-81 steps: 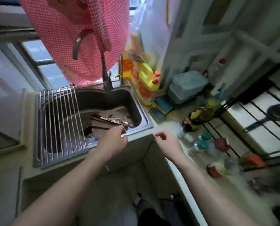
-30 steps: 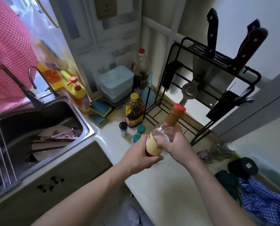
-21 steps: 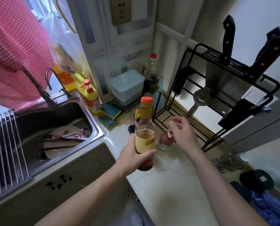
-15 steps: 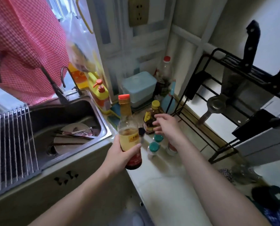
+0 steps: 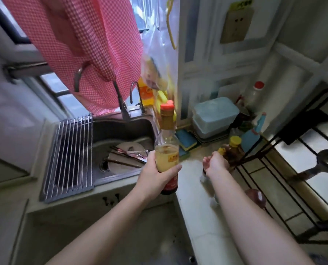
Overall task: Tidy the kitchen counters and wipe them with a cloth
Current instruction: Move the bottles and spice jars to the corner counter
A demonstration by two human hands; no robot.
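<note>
The step in hand looks like tidying, not wiping: loose condiment bottles are being gathered off the worktop (image 5: 193, 203), and neither hand holds a cloth. The left grip (image 5: 154, 177) is wrapped round the lower body of a tall glass sauce bottle (image 5: 167, 134) at the centre of the frame, thumb on the near side and fingers curled behind the yellow label. The bottle is upright and lifted clear of the worktop, just right of the steel sink (image 5: 121, 127). It has a narrow neck with an orange-red plastic cap, clear smooth shoulders, a pale liquid about halfway up and a dark red band near the base. The right grip (image 5: 215, 164) reaches toward a squat brown bottle with a yellow cap (image 5: 234, 148) at centre right. Its fingers are turned away, so I cannot tell whether it has closed on that bottle or only touches it. A small pale jar (image 5: 203, 177) stands partly hidden under that wrist. The next move probably calls for a firm hold on the smooth brown bottle, then setting both bottles upright in the black wire rack (image 5: 285, 188) at the right or beside the stacked pale blue plastic boxes (image 5: 214, 113). A blue and yellow sponge (image 5: 187, 139) lies just in front of those boxes.
</note>
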